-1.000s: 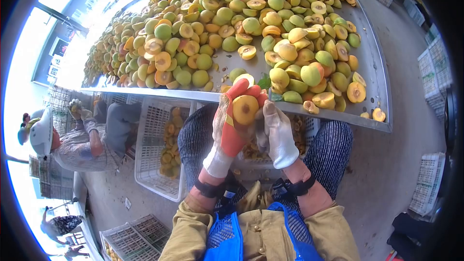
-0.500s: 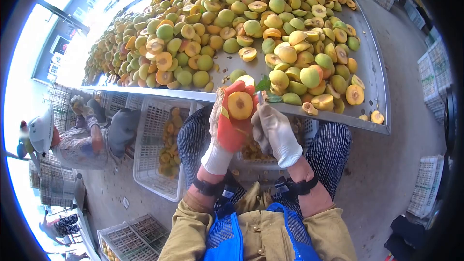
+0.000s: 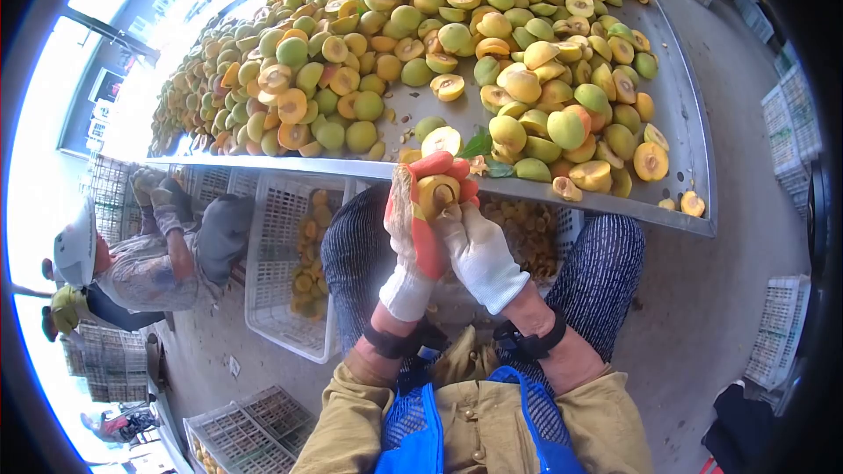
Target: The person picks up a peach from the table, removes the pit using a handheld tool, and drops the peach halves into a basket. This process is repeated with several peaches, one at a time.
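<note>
1. Red-orange fingers (image 3: 432,163) of the left hand (image 3: 426,244) curl firmly around a stone-fruit half (image 3: 430,198), gripping it with the cut face toward my distant camera.

2. Right hand (image 3: 479,253), gloved with a white cuff, presses in from the other side, its bent fingertips meeting the fruit; from my remote seat I cannot tell whether they close on a tool. A dark curve marks the cut face, too small for me to identify.

3. Held at the near edge of a metal table (image 3: 674,114), the half sits just beside another cut half (image 3: 442,140) and a green leaf (image 3: 479,144).

4. Across the tabletop I see a broad heap of green and yellow fruit (image 3: 338,53), many pieces halved, with a nearer cluster (image 3: 566,127) spread to the right.

5. Below the hands, between knees in dark patterned trousers (image 3: 601,290), I see a crate (image 3: 570,226) containing brownish pieces (image 3: 527,241). A white crate (image 3: 274,241) partly filled with fruit stands to the left.

6. Black bands (image 3: 392,342) circle both wrists, above tan sleeves (image 3: 347,417) and a blue vest (image 3: 411,443). Farther left, my view takes in a seated person (image 3: 158,268) wearing a white hat (image 3: 75,241).
</note>
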{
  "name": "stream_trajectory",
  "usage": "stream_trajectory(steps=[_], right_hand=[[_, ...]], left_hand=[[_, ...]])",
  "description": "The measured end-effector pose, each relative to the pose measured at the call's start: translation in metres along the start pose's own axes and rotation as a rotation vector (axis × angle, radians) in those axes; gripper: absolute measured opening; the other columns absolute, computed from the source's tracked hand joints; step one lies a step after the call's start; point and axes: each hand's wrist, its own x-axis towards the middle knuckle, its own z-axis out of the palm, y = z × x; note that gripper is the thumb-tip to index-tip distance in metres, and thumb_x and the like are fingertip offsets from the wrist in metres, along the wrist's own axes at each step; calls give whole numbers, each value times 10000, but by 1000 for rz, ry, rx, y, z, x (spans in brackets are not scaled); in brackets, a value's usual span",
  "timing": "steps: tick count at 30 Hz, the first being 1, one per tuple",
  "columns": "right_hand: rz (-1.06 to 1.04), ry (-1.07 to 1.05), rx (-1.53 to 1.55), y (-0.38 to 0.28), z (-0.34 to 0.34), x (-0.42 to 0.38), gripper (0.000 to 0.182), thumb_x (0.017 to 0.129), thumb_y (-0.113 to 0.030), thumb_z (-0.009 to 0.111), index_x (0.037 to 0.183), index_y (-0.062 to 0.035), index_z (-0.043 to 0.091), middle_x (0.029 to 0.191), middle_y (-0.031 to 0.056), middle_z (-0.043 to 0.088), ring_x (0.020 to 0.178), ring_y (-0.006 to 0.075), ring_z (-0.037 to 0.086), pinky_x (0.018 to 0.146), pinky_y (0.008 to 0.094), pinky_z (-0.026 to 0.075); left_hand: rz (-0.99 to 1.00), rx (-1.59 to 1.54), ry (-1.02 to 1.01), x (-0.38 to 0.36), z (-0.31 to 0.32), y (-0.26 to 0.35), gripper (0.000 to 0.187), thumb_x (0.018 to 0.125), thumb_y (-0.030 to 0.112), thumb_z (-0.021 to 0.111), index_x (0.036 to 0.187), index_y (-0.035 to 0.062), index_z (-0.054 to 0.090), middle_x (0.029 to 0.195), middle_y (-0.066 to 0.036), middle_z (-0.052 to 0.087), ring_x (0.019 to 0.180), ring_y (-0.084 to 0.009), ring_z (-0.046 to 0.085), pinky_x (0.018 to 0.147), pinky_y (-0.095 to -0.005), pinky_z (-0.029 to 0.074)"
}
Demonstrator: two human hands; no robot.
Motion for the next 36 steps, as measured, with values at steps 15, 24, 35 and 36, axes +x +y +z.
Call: stream_trajectory(steps=[15, 24, 35, 36], right_hand=[[144, -143, 81, 12, 10, -21, 373, 1102, -342, 452, 1101, 1, 600, 838, 187, 691, 741, 315, 702, 651, 418, 538], [278, -228, 397, 14, 12, -23, 323, 1105, -283, 470, 1191, -31, 653, 925, 32, 672, 802, 132, 617, 715, 284, 522], [700, -536, 808, -32, -21, -30, 521, 1018, -620, 502, 857, -125, 486, 539, -48, 381, 364, 81, 328, 356, 262, 271], [694, -534, 821, -31, -21, -31, 531, 1012, -635, 505, 857, -128, 485, 545, -50, 380, 369, 79, 328, 357, 260, 268]], left_hand=[[90, 314, -296, 0, -23, 9, 641, 976, 588, 604, 1184, -17, 652, 1064, -165, 723, 889, -226, 710, 806, -355, 594], [15, 179, -86, -9, -8, 20, 523, 960, 365, 732, 1299, -9, 598, 1238, -151, 675, 1049, -268, 703, 882, -445, 627], [-102, 165, -305, -3, -24, 24, 430, 946, 342, 738, 1079, -62, 671, 1025, -206, 730, 851, -292, 744, 685, -434, 656], [-80, 123, -270, -8, -16, 30, 460, 941, 366, 743, 1082, -66, 672, 1021, -206, 730, 841, -293, 743, 689, -437, 656]])
